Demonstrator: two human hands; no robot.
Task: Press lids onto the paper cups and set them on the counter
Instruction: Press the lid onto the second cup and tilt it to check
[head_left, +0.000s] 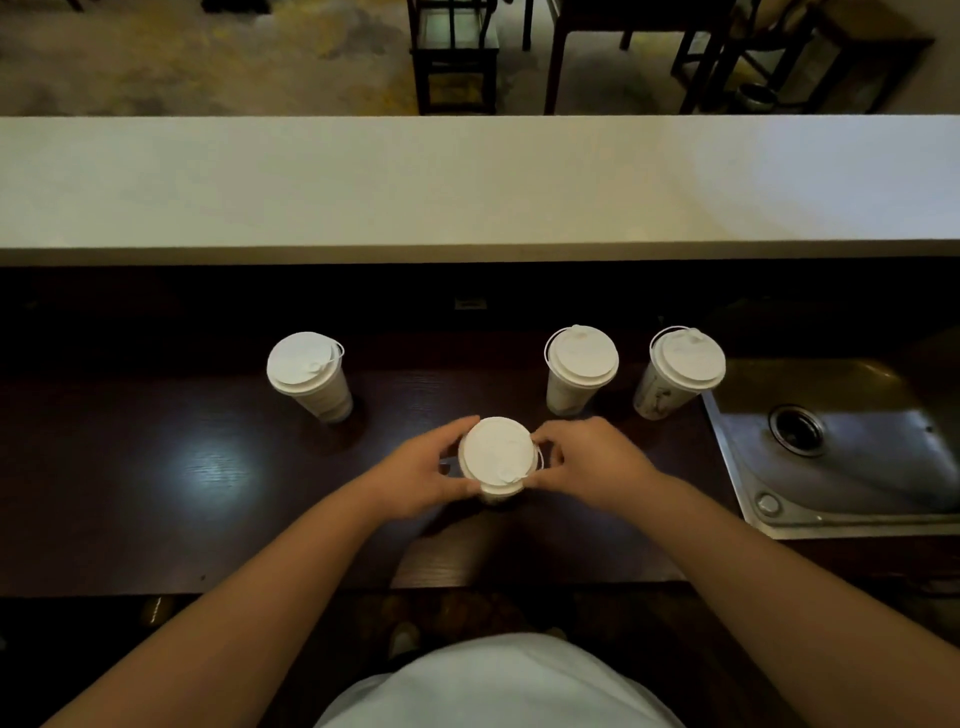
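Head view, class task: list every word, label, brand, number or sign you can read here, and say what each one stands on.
No text can be read.
Rightmost cup: dark marks on its wall, too blurred to read.
Small plate on the dark panel: too small to read.
Lid between the left hand and right hand: plain white.

One head-worn wide-angle view looks steeply down and forward over the near dark counter (156, 467).
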